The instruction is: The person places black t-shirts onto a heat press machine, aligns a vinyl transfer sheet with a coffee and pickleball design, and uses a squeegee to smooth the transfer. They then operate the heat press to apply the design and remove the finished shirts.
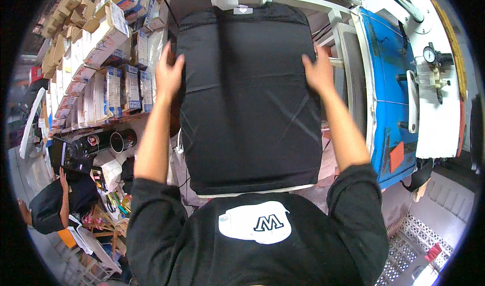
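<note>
1. Garment (247,124), blk, lies flat btwn L hand (169,76) & R hand (320,74), straight ahead of wearer's torso (202,235); pale board edge (293,189) peeks out at near end.
2. Long axis runs near-to-far — neck end w/ small white label (243,11) points away from wearer.
3. Hands well apart, one per side edge, approx. equally near; fingers & thumbs spread — can't tell if either touches fabric.
4. Past neck end: pale frame (323,6); cardboard boxes (108,31) off L, blue panel (389,104) off R.
</note>
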A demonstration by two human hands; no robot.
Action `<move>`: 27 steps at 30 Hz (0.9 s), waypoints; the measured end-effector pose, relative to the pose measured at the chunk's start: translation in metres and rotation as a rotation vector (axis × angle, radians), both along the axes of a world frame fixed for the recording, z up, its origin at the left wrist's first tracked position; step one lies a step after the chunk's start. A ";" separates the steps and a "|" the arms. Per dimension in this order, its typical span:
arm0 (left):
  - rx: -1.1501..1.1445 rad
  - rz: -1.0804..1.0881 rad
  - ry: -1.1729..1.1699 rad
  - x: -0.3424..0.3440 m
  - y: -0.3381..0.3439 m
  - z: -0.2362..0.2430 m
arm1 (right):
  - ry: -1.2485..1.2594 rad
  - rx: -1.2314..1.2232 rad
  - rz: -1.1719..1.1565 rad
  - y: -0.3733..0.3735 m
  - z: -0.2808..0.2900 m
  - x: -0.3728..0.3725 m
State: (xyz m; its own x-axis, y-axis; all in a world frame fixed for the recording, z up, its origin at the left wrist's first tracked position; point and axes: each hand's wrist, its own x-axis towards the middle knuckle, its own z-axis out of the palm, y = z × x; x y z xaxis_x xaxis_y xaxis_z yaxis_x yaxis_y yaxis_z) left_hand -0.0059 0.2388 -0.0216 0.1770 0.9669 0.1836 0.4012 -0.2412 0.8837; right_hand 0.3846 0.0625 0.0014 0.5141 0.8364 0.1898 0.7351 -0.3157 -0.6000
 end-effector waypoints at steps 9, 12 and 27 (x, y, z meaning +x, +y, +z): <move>-0.876 0.059 -0.126 -0.129 -0.273 0.024 | 1.035 -0.166 -0.303 -0.296 -0.018 -0.068; -1.000 -0.025 -0.259 -0.164 -0.281 0.003 | 1.324 -0.138 -0.271 -0.315 -0.014 -0.055; -1.062 0.020 -0.606 -0.172 -0.313 0.009 | 1.355 -0.182 -0.181 -0.350 -0.015 -0.052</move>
